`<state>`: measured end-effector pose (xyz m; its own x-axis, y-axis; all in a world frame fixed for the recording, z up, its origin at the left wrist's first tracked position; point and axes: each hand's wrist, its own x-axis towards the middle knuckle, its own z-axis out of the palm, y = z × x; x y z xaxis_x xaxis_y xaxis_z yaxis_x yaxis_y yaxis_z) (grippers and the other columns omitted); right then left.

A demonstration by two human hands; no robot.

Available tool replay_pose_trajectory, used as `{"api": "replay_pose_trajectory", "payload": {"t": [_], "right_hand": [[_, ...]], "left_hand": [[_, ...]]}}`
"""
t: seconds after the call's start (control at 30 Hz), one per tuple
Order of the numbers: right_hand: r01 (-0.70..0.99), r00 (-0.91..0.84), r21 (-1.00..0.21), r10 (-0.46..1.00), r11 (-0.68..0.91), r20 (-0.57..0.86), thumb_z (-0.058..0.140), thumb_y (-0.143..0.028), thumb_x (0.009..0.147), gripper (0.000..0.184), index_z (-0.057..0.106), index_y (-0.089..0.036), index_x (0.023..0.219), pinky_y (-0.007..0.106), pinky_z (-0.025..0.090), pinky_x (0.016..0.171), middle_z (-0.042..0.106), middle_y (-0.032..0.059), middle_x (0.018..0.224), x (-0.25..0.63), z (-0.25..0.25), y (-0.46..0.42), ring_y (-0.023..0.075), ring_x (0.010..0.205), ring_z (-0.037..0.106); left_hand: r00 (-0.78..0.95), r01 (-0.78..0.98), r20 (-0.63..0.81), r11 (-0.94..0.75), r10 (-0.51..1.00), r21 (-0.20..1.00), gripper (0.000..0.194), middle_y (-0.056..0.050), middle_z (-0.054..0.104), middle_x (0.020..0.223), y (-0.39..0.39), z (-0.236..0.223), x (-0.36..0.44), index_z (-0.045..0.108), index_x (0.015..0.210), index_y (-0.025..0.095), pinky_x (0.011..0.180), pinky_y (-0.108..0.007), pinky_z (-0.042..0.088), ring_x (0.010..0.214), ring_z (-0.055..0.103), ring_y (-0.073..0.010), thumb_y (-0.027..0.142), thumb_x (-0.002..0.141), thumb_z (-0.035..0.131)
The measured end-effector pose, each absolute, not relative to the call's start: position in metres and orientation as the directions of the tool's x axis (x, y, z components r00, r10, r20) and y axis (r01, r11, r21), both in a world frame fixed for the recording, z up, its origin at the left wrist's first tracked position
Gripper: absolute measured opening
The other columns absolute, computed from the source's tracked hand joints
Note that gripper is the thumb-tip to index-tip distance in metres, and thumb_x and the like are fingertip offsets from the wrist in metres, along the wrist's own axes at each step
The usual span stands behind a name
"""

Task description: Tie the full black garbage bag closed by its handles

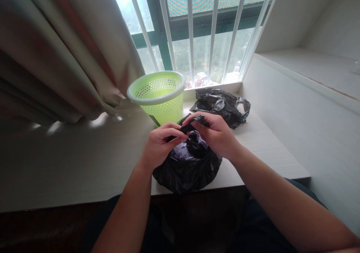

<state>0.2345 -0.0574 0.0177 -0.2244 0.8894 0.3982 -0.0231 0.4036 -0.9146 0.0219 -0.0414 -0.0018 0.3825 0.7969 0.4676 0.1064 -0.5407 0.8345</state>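
Observation:
A black plastic garbage bag (187, 174) sits at the front edge of the ledge, its mouth partly open. Crumpled white paper (181, 151) shows inside it, along with a bit of black plastic. My left hand (160, 142) pinches the bag's rim on the left side, fingers closed. On the far right of the mouth, my right hand (215, 133) grips a gathered fold of the same rim between thumb and fingers. Both hands are close together above the opening, and the fingertips nearly meet.
Behind the bag stands a light green perforated wastebasket (165, 112) with a pale rim. A second black plastic bag (222, 105) lies crumpled by the window bars (189, 39). The curtain (70, 50) hangs at left; a white panel (303, 114) bounds the right.

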Motion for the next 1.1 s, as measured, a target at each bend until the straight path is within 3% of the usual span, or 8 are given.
{"api": "replay_pose_trajectory", "payload": {"t": [0.1,0.27,0.43,0.63,0.77,0.9,1.1], "right_hand": [[-0.033,-0.230,-0.917,0.890,0.398,0.394,0.065,-0.040,0.102,0.024,0.075,-0.020,0.095,0.029,0.049,0.069,0.071,0.0028,0.084,0.234,0.018,-0.058,0.0183,0.082,0.066],[-0.015,-0.233,-0.912,0.885,0.411,0.403,0.064,-0.043,0.103,0.028,0.077,-0.020,0.093,0.029,0.048,0.069,0.071,0.0038,0.086,0.233,0.017,-0.059,0.0183,0.083,0.064],[-0.004,-0.222,-0.895,0.873,0.446,0.435,0.065,-0.050,0.103,0.034,0.079,-0.019,0.096,0.030,0.049,0.074,0.067,0.0029,0.081,0.233,0.015,-0.058,0.0196,0.087,0.065],[0.020,-0.233,-0.875,0.854,0.483,0.466,0.064,-0.040,0.104,0.027,0.078,-0.018,0.094,0.030,0.050,0.081,0.074,0.0036,0.091,0.234,0.015,-0.057,0.0179,0.086,0.066],[0.007,-0.239,-0.882,0.857,0.472,0.457,0.064,-0.034,0.104,0.022,0.077,-0.019,0.095,0.030,0.050,0.081,0.074,0.0028,0.090,0.234,0.016,-0.058,0.0179,0.087,0.067],[0.010,-0.257,-0.892,0.863,0.453,0.435,0.063,-0.030,0.102,0.018,0.076,-0.019,0.095,0.029,0.048,0.075,0.073,0.0024,0.088,0.233,0.015,-0.059,0.0178,0.088,0.066],[0.018,-0.264,-0.888,0.859,0.459,0.439,0.064,-0.026,0.100,0.014,0.075,-0.019,0.096,0.026,0.044,0.067,0.068,0.0002,0.081,0.232,0.015,-0.059,0.0144,0.077,0.062]], "left_hand": [[0.374,0.099,0.472,-0.541,0.798,0.835,0.006,-0.006,0.075,0.096,-0.042,-0.003,0.024,0.083,0.086,0.021,0.081,-0.026,0.057,0.091,0.071,-0.0166,0.025,0.088,0.086],[0.256,0.079,0.441,-0.473,0.860,0.877,0.028,-0.001,0.070,0.088,-0.042,-0.008,0.028,0.068,0.085,0.018,0.076,-0.024,0.056,0.082,0.068,-0.0145,0.028,0.077,0.094],[0.283,0.177,0.412,-0.469,0.866,0.865,0.037,-0.002,0.072,0.095,-0.043,-0.007,0.028,0.073,0.119,0.021,0.080,-0.026,0.056,0.086,0.070,-0.0158,0.029,0.085,0.087],[0.359,0.399,0.529,-0.639,0.769,0.658,0.014,0.000,0.072,0.089,-0.045,0.000,0.029,0.079,0.106,0.020,0.078,-0.023,0.052,0.083,0.066,-0.0138,0.022,0.092,0.077],[0.388,0.417,0.483,-0.617,0.785,0.667,0.016,0.001,0.078,0.090,-0.048,0.001,0.031,0.077,0.110,0.020,0.074,-0.021,0.052,0.076,0.068,-0.0114,0.018,0.095,0.070],[0.369,0.400,0.455,-0.580,0.811,0.709,0.019,0.005,0.076,0.077,-0.049,0.000,0.031,0.076,0.110,0.019,0.069,-0.019,0.052,0.066,0.067,-0.0095,0.015,0.094,0.066],[0.306,0.360,0.476,-0.563,0.824,0.744,0.022,0.004,0.079,0.078,-0.047,-0.003,0.031,0.079,0.109,0.019,0.073,-0.021,0.056,0.070,0.073,-0.0114,0.012,0.092,0.066]]}}
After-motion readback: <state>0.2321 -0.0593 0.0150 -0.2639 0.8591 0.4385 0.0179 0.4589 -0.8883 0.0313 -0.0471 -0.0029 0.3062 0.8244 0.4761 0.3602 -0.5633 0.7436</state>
